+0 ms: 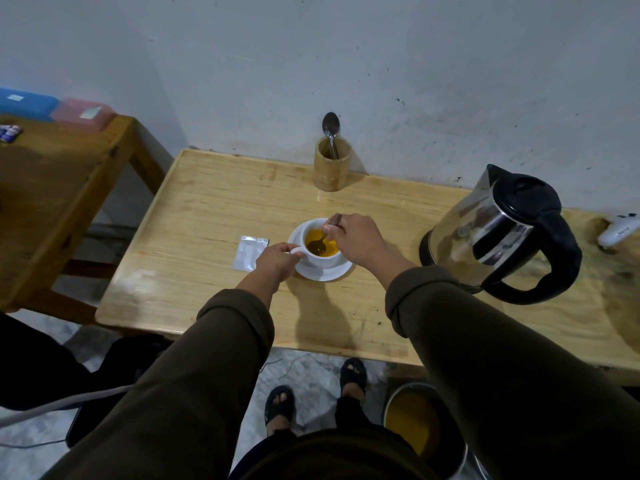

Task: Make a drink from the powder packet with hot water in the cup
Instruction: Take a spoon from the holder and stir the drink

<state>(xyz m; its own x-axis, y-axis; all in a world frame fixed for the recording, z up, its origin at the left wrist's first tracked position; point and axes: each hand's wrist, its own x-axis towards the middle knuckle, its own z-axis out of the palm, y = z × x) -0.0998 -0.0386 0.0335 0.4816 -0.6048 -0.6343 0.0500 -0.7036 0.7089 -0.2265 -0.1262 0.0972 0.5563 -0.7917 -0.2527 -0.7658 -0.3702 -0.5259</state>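
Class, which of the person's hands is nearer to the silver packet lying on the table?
Left. The left hand holds the cup handle, right beside the packet. The right hand stirs with a spoon beyond the cup.

Packet [250, 252] corner hidden, perhaps under left hand [277, 261].

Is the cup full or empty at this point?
Filled, not empty: the cup holds yellow-orange liquid well up its inside, and the spoon held by the right hand dips into it.
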